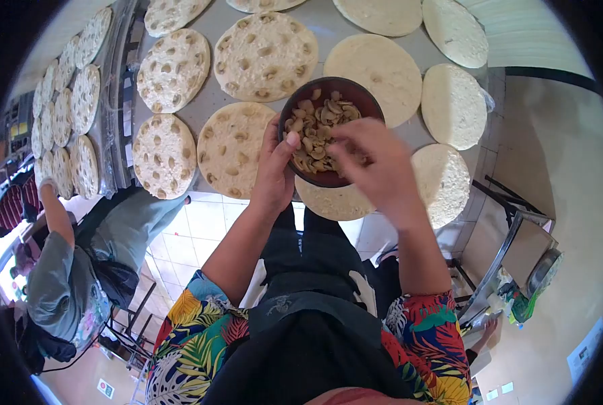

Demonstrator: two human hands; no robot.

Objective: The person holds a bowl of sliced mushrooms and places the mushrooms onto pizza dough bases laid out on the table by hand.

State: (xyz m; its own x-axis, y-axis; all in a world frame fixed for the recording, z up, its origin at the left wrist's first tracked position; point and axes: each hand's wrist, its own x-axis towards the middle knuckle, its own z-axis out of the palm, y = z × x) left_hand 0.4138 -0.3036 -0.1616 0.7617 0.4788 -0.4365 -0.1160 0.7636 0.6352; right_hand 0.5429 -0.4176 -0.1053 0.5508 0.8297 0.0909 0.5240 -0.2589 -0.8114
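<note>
The left hand [272, 177] is clasping the bowl [368, 101], its grip closed around the side; the right hand [382, 162] is dipping into mushroom slices [338, 111], its grip too blurred to tell. On the desk [214, 98], left-side rounds [266, 57] are bearing slices; right-side rounds [376, 74] are showing none. The bowl is partly hiding some.
</note>
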